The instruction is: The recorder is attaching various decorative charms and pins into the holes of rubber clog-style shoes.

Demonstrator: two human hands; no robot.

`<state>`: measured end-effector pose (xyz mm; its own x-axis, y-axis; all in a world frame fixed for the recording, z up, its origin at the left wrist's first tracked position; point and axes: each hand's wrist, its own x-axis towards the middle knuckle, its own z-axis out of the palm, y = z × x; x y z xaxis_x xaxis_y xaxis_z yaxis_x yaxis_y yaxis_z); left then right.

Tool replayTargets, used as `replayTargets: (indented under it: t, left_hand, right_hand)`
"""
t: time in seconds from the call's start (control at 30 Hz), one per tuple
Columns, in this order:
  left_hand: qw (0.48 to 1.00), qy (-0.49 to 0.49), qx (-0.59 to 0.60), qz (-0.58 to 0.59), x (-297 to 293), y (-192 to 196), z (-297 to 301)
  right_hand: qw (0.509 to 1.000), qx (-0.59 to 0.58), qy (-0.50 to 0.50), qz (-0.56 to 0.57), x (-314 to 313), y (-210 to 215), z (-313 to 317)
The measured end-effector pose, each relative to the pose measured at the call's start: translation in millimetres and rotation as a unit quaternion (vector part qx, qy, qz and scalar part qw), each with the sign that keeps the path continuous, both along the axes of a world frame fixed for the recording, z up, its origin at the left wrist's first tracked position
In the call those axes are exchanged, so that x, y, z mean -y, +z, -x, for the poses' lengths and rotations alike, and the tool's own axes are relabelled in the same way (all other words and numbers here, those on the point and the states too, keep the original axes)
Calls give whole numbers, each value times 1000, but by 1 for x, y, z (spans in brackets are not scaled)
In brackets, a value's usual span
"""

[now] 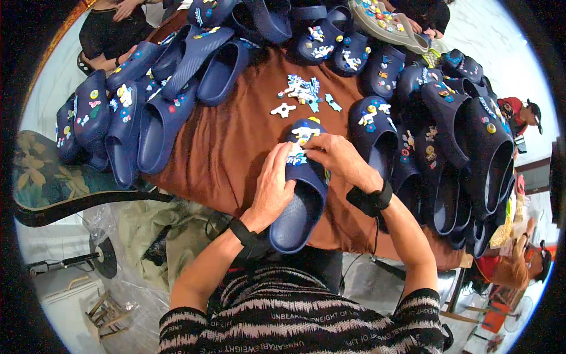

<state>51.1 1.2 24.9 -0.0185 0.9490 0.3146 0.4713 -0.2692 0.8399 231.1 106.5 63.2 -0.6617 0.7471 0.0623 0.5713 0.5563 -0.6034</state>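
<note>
A navy foam clog [298, 215] lies in front of me, its toe pointing away and its heel opening toward my body. My left hand [270, 187] is closed against the left side of its upper, fingers reaching up to the decorated toe. With bent fingers, my right hand [343, 158] pinches and presses at a white and blue shoe charm [296, 154] on top of the clog. Its fingertips partly cover the charm. More charms, white and yellow, sit farther up the toe. Just beyond the clog is a small heap of loose white and blue charms [302, 89].
Brown cloth [236, 144] covers the table. Navy clogs with charms crowd the left side [125, 133], the far edge and the right side [442, 153]. A grey clog [386, 23] lies at the far right. A padded chair [56, 177] stands at left. Other people sit across and to the right.
</note>
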Motion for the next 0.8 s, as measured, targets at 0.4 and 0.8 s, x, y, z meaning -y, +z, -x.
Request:
replayTargets:
  t: [0.4,0.8]
  left_hand:
    - [998,13,-60,-18,0,-9,1]
    - [993,12,-117,-27,-3,-4,3]
  right_hand:
    - [999,-23,-8,-37,8,-5,3]
    - [995,-85,-48,-11,-28,-4,-3]
